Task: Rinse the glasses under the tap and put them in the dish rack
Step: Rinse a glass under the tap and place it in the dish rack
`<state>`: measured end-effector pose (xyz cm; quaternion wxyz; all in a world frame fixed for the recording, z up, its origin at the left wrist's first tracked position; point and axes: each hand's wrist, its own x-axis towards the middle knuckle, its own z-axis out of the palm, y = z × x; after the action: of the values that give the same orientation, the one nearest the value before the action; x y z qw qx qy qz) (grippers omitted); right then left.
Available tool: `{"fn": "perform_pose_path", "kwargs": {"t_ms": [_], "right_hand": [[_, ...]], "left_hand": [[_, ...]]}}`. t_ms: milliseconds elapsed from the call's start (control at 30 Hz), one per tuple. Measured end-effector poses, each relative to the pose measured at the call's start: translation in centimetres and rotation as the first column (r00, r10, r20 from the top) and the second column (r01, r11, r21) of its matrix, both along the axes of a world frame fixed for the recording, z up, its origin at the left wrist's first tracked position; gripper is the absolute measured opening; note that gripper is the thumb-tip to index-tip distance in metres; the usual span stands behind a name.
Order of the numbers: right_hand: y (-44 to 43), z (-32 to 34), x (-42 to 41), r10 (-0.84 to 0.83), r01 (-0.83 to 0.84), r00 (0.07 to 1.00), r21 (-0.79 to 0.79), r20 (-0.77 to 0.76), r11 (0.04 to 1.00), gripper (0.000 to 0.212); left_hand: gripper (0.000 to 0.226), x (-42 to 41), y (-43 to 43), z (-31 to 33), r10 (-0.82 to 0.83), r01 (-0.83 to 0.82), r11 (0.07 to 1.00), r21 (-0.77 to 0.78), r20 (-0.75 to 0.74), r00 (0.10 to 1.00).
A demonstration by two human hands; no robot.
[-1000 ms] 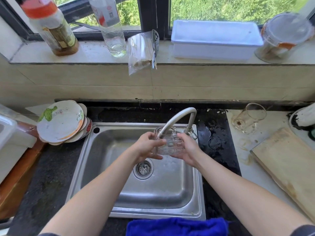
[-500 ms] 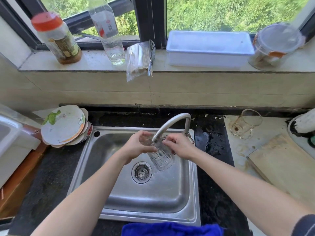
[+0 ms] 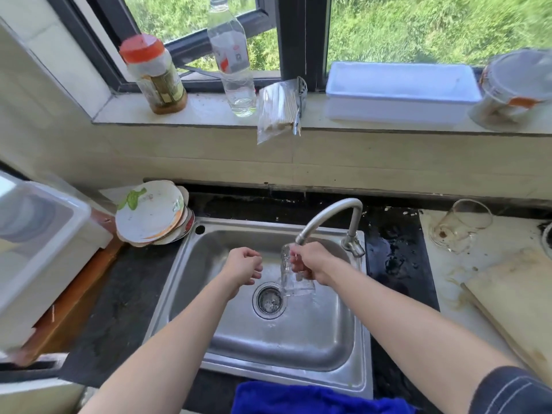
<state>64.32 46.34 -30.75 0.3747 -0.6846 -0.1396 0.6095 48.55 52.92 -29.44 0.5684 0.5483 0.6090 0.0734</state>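
Glass (image 3: 296, 283), clear, tipped under the tap (image 3: 328, 211); right hand (image 3: 314, 264) grips it, left hand (image 3: 243, 265) loosely curled, empty.

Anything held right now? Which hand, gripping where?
Right hand grips the clear glass by its side, upper part, under the tap spout. Left hand holds nothing, fingers loosely curled, apart from the glass.

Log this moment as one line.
phase: rinse | right hand: grips clear patterned glass under curved steel tap, over steel sink | left hand: empty, apart from glass
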Motion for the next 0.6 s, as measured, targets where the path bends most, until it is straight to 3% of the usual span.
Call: {"fn": "perform_pose_path", "kwargs": {"t_ms": [133,333,533,600], "right_hand": [[-1.6,-0.4,-1.1,0.017,-0.024,0.986,0.041,0.163,0.999,0.012],[-6.1,-1.2,-2.9,-0.011,-0.014,0.868,0.048,0.497,0.999,0.022],[-10.6,0.7,-3.9,-0.331,0.282,0.804,0.175,0.493,0.943,0.024],[-12.2,1.7,-3.2,-0.384,0.330,0.745,0.199,0.545,0.923,0.024]], "left_hand": [[0.009,-0.6,1.0,-0.5,-0.139,0.140,0.990,0.019,-0.031,0.990],[0.007,-0.6,1.3,-1.5,-0.421,0.435,0.894,0.111,-0.130,0.898],[0.017,1.7,-0.8,-0.9,-0.638,0.689,0.695,0.204,-0.266,0.723],[0.018,3.1,-2.3,-0.2,-0.691,0.748,0.618,0.242,-0.288,0.663]]}}
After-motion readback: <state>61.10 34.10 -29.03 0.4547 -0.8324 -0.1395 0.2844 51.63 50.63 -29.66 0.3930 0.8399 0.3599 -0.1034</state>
